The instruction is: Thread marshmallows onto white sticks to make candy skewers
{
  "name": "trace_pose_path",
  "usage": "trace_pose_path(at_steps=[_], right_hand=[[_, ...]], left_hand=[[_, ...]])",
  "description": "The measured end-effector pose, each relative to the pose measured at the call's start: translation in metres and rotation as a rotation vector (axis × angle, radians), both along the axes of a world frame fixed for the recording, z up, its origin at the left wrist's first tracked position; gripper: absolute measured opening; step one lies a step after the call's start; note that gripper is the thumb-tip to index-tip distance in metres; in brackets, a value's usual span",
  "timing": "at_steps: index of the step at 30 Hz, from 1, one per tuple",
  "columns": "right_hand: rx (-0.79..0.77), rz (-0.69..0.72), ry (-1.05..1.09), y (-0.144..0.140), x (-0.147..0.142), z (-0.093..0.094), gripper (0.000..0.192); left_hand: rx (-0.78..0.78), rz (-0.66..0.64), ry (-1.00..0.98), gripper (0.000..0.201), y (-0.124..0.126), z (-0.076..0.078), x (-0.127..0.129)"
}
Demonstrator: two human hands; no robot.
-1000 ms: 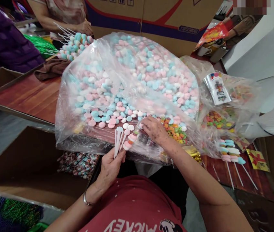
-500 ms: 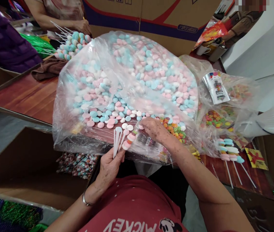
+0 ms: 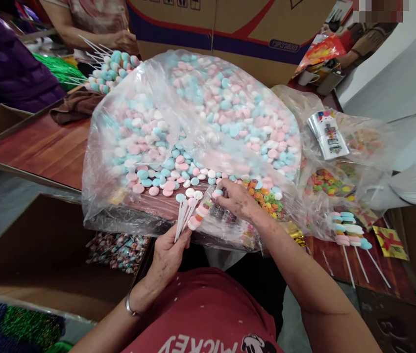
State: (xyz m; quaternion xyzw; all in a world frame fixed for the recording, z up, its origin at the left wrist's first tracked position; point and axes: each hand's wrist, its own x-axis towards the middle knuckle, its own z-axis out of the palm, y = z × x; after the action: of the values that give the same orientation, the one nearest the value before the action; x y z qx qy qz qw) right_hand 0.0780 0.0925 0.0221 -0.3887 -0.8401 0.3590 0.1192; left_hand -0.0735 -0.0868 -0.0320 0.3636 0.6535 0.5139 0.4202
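My left hand (image 3: 170, 252) is closed around several white sticks (image 3: 180, 219), some with a pale candy at the top. Among them leans a candy skewer (image 3: 198, 216) threaded with pink and white pieces and a gummy ring. To its right, my right hand (image 3: 240, 200) pinches marshmallow candy (image 3: 217, 194), pink and blue, just off the table edge of the pile. Behind both hands, a clear plastic bag (image 3: 97, 147) spreads over a large heap of pink, white and blue marshmallow candies (image 3: 226, 104). Gummy rings (image 3: 268, 202) lie right of my right hand.
Finished-looking skewers (image 3: 351, 228) lie at the right near a gold packet (image 3: 390, 241). Silver pouches (image 3: 328, 135) rest on bagged gummies. A cardboard box (image 3: 42, 245) with wrapped candies stands at lower left. Across the table are a skewer bundle (image 3: 110, 71) and a person's hand (image 3: 125, 41).
The sticks in my left hand have tilted and fanned slightly to the right. My right hand has shifted slightly right, and pink and blue candy now shows at its fingertips.
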Motion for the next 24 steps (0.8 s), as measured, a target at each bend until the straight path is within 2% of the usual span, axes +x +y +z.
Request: trace_pose_path(at_steps=[4, 8, 14, 18, 21, 24], right_hand=[[-0.317, -0.089, 0.307, -0.007, 0.005, 0.001, 0.026], [-0.417, -0.119, 0.42, -0.011, 0.008, -0.002, 0.03], [-0.408, -0.088, 0.475, -0.013, 0.009, -0.008, 0.026], [-0.395, -0.074, 0.453, -0.019, 0.009, 0.0, 0.024], [-0.311, -0.052, 0.395, -0.023, 0.012, 0.008, 0.021], [-0.139, -0.044, 0.355, -0.025, 0.015, 0.007, 0.018]], left_hand=[[0.0, -0.015, 0.051, 0.036, 0.001, 0.001, 0.0], [0.004, -0.032, 0.072, 0.036, 0.003, 0.002, 0.001], [-0.028, -0.04, 0.107, 0.037, 0.005, 0.008, 0.002], [-0.038, -0.031, 0.131, 0.038, 0.005, 0.012, 0.003], [-0.031, -0.027, 0.118, 0.038, 0.005, 0.013, 0.005], [-0.015, -0.028, 0.092, 0.039, 0.005, 0.011, 0.007]])
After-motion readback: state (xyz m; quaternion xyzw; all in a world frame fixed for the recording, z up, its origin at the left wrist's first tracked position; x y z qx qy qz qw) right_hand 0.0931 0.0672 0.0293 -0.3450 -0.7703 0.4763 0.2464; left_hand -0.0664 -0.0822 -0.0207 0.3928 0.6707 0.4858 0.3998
